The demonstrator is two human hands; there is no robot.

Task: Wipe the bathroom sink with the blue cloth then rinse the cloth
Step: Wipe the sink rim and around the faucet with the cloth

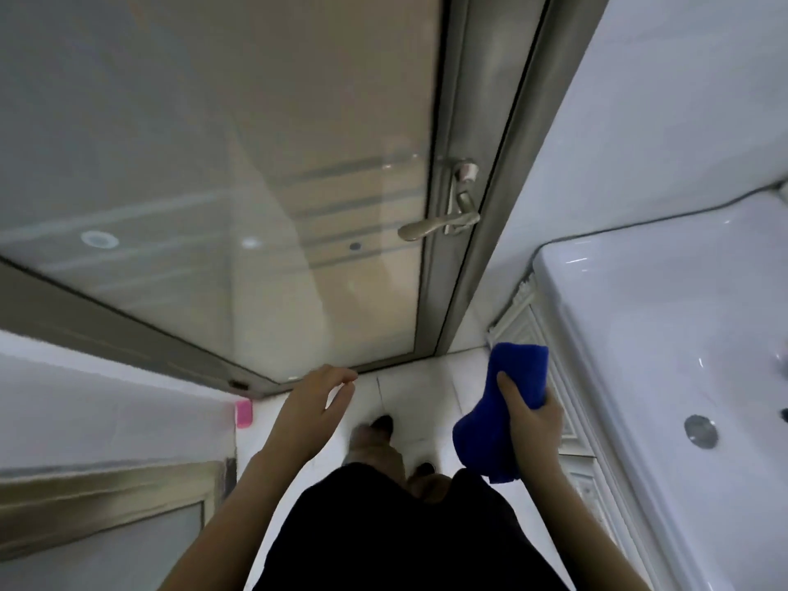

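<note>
My right hand point(533, 415) grips a folded blue cloth point(494, 428) in the air, just left of the white sink cabinet. The white bathroom sink point(639, 334) fills the right edge of the view, with its metal drain point(700, 431) in the basin. My left hand point(317, 398) hangs in front of me with relaxed, slightly bent fingers and holds nothing. The tap is almost out of view at the right edge.
A frosted glass door point(256, 185) with a metal frame and a lever handle point(443, 219) stands straight ahead. The white panelled cabinet front point(550, 334) is under the sink. A pink object point(244, 413) sits low on the left wall. White floor tiles lie below.
</note>
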